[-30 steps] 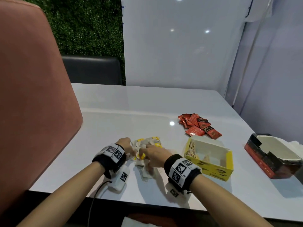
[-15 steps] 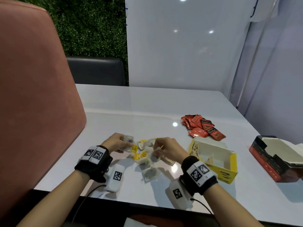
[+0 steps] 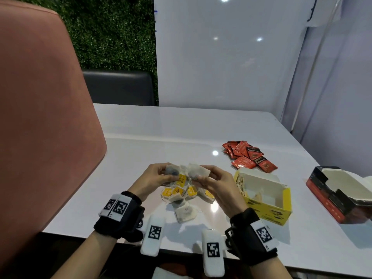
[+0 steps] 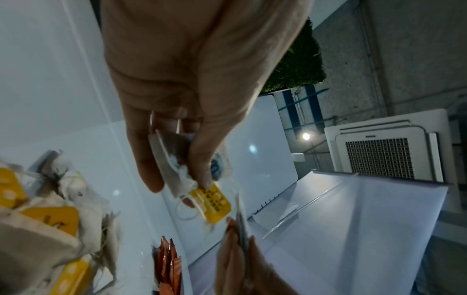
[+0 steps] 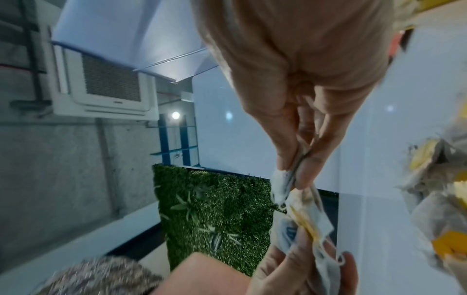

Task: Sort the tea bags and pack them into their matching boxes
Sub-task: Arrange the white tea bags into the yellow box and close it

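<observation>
Presently, at the far left, my left hand (image 3: pixel 155 179) is raised over the white desk (image 3: pixel 141 158), thumb and fingers pinching one paper tea bag (image 4: pixel 171 165) by its flat body; its yellow tag (image 4: pixel 215 203) hangs below on a thin string. Just to its right, my right hand (image 3: pixel 216 183) pinches a second tea bag (image 3: pixel 198 171) between thumb and fingertips. The two bags are close together, and I cannot tell whether their strings are tangled.

Beneath both hands, on the desk, lies the loose heap of yellow-tagged bags (image 3: pixel 184 195). These are light, soft and crumpled, with frayed paper edges. I judge them easy to tear if pulled hard; the safer hold is the flat sealed edge or the stiff card tag, not the string.

Further right stands the yellow box (image 3: pixel 265 200), open-topped, thin card with a pale inner face, nearly empty as far as I can see. Behind it lies a fanned pile of red packets (image 3: pixel 248 156), glossy, flat and sealed; I expect these to be slippery but sturdier. At the far right sits the red and black box (image 3: pixel 340 196), open, its contents not clear.
</observation>
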A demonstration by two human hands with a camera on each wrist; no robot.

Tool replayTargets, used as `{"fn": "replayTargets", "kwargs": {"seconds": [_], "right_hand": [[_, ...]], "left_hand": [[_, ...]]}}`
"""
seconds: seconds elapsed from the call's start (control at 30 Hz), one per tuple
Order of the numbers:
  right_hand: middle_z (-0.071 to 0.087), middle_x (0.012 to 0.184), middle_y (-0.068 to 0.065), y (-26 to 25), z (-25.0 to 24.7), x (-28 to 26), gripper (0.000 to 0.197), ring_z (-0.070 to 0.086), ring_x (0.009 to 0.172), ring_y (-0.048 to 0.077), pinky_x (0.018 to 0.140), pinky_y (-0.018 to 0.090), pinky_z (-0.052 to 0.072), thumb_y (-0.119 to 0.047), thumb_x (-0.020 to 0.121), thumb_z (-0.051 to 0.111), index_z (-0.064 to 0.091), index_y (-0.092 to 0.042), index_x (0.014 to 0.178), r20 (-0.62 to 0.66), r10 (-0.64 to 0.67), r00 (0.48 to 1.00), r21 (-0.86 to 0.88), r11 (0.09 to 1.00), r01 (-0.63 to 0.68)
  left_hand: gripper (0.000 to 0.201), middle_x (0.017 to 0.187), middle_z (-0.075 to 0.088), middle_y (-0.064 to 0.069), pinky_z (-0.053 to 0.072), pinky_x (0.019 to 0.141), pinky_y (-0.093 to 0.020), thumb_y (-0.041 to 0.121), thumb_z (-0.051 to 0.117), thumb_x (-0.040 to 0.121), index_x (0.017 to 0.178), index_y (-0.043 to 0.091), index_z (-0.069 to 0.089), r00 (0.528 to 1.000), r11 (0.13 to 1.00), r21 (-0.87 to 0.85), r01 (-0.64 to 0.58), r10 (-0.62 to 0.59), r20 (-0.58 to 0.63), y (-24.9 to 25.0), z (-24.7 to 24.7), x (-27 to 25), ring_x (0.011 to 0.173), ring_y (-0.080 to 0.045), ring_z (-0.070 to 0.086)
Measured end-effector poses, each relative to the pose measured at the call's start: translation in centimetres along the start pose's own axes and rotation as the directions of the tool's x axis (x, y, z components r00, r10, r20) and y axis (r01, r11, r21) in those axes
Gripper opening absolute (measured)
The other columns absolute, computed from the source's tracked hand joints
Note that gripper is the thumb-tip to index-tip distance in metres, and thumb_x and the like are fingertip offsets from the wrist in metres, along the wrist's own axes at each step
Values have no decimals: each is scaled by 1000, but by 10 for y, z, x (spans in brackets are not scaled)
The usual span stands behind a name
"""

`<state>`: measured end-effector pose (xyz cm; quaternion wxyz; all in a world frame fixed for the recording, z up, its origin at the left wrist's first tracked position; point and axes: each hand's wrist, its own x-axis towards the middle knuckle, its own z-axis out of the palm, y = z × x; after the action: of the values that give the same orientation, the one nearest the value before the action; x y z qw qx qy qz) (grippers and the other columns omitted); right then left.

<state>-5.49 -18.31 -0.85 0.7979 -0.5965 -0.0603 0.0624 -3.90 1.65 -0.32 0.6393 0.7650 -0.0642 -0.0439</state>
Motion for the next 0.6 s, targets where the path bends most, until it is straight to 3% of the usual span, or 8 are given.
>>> {"fn": "replayTargets", "kwargs": {"seconds": [0.1,0.17,0.27,0.33,0.37,0.4,0.53,0.6], "right_hand": [[70,94,13,-7,2,-3,22,67,87,30,76,37,57,5,75,69,66,-5,95,-7,-215,977,-285,937,204],[70,88,9,-13,6,-2,15,65,87,29,76,41,55,6,75,67,68,-5,85,97,-311,946,-384,865,324],[70,88,14,-22,8,-3,15,66,89,29,78,38,56,13,78,60,66,-1,77,238,-326,915,-362,844,395],[70,93,14,-22,4,-4,14,67,92,23,78,30,55,15,79,57,64,3,77,308,-310,899,-333,850,408],[70,96,13,-23,2,-6,14,68,94,21,79,28,55,15,80,57,64,3,77,338,-299,892,-335,848,411],[71,98,11,-23,-2,-6,14,68,96,19,81,29,54,14,82,56,64,2,78,361,-293,886,-347,839,419],[69,111,2,-31,-14,-16,14,63,108,13,92,31,52,3,86,59,63,-5,97,463,-244,852,-427,781,456],[61,122,-7,-33,-17,-21,35,56,116,9,95,25,49,-4,85,64,55,-15,117,566,-190,802,-485,710,510]], "left_hand": [[14,83,62,-11,52,64,-17,-4,61,84,98,-1,64,993,996,-18,91,-89,79,1,-2,0,73,-16,61],[14,75,62,-6,49,60,-15,-7,54,88,97,-1,62,956,975,-84,206,-182,232,3,0,0,66,-11,59],[26,70,68,-4,51,56,-15,-10,44,90,86,0,68,870,907,-195,374,-270,412,8,3,1,58,-8,63],[28,67,69,-5,53,53,-17,-9,51,84,73,4,74,834,865,-257,432,-274,480,15,4,0,56,-9,65],[18,68,69,-6,53,53,-17,-4,60,77,70,5,75,821,852,-266,452,-280,498,17,4,1,57,-10,66],[7,69,70,-7,54,54,-18,3,70,67,71,5,75,816,845,-275,459,-279,506,21,4,-1,58,-10,67],[42,72,72,-8,56,59,-20,19,93,41,75,2,76,785,818,-311,483,-247,569,20,1,-3,65,-12,70],[47,65,69,-9,55,55,-19,17,95,34,73,0,74,790,796,-350,494,-243,563,18,1,-2,59,-12,67]]}}
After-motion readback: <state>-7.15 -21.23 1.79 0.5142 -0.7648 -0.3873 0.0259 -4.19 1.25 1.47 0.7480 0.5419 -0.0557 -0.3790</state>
